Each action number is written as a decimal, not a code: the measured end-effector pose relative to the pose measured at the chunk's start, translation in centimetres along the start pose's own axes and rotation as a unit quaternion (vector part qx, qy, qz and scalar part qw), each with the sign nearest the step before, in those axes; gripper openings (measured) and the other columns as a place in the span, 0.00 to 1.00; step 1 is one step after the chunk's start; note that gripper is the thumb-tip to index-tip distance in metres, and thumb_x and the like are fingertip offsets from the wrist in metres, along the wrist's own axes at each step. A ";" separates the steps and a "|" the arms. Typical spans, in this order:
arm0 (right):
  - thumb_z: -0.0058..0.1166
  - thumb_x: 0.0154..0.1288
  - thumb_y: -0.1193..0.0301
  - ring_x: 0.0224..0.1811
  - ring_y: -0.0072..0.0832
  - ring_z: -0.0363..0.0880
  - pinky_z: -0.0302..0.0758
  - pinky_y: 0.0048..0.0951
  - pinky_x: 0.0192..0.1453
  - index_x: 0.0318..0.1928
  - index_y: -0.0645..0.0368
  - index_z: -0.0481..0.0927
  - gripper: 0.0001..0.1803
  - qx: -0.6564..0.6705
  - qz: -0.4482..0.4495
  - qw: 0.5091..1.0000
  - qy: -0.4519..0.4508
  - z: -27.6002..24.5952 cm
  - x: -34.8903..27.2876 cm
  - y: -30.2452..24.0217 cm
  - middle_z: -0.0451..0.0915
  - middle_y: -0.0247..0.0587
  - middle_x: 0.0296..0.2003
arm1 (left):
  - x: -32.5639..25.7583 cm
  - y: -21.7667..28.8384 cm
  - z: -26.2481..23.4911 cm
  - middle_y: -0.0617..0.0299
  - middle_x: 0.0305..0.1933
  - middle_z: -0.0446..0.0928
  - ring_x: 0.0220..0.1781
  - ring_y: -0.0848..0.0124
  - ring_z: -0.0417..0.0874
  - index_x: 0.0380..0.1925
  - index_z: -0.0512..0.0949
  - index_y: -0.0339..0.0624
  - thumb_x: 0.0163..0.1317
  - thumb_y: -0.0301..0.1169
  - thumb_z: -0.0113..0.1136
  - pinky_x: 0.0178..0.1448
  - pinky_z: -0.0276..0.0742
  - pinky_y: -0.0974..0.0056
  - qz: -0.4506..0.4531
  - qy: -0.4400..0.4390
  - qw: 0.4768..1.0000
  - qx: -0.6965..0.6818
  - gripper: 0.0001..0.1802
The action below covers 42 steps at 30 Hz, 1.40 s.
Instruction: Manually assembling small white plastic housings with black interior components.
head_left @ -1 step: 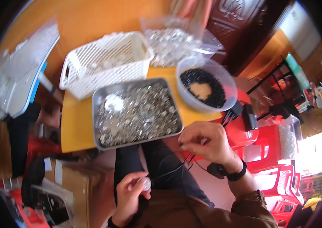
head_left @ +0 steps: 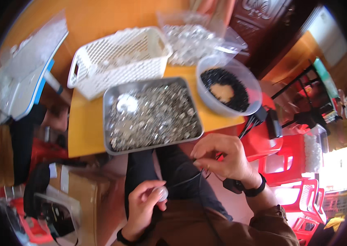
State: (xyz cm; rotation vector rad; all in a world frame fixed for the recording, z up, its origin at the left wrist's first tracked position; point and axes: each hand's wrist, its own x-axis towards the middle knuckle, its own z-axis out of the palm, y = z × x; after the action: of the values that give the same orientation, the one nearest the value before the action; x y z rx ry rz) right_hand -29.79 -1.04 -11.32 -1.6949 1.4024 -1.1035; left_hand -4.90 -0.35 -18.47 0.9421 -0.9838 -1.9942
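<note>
— Nothing moved: your left hand (head_left: 142, 205) stayed pinched on a clear bead (head_left: 163, 193) over your lap.
— And your right hand (head_left: 222, 158) stayed closed on the cord (head_left: 187, 179), taut, below the tray (head_left: 110, 100).

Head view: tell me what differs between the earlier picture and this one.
Nothing has visibly changed. The left hand still pinches a small clear round piece, and the right hand still pinches a thin dark cord that runs toward the left hand. The metal tray of small shiny pieces, the white basket and the bowl of black beads sit as before.
</note>
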 end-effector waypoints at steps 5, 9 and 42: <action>0.66 0.49 0.81 0.31 0.26 0.81 0.75 0.24 0.30 0.34 0.59 0.81 0.10 0.076 -0.046 0.995 -0.052 5.2 -0.9 1.4 0.81 0.36 0.33 | 0.5 0.8 1.0 0.59 0.36 0.74 0.29 0.76 0.78 0.40 0.78 0.32 0.65 0.26 0.58 0.28 0.76 0.72 0.059 -0.018 0.996 0.062 0.08; 0.66 0.49 0.81 0.33 0.32 0.82 0.77 0.26 0.31 0.33 0.59 0.81 0.10 0.048 -0.066 0.996 -0.040 6.5 -1.4 1.0 0.81 0.38 0.33 | 0.1 0.6 0.8 0.59 0.37 0.73 0.30 0.77 0.77 0.39 0.78 0.30 0.63 0.25 0.60 0.28 0.76 0.74 0.068 -0.003 0.997 0.048 0.08; 0.65 0.49 0.82 0.27 0.24 0.80 0.76 0.23 0.26 0.36 0.60 0.84 0.11 0.007 -0.087 0.996 -0.003 8.2 -2.5 1.5 0.80 0.38 0.34 | -0.3 0.0 0.4 0.59 0.37 0.73 0.29 0.78 0.77 0.34 0.77 0.30 0.61 0.20 0.61 0.31 0.74 0.75 0.146 0.047 0.979 0.136 0.04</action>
State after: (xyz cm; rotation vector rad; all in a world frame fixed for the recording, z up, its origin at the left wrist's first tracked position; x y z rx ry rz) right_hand -23.19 0.88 -16.57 -1.8367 1.2570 -1.1986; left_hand -5.04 0.01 -18.19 0.9636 -1.2829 -1.5845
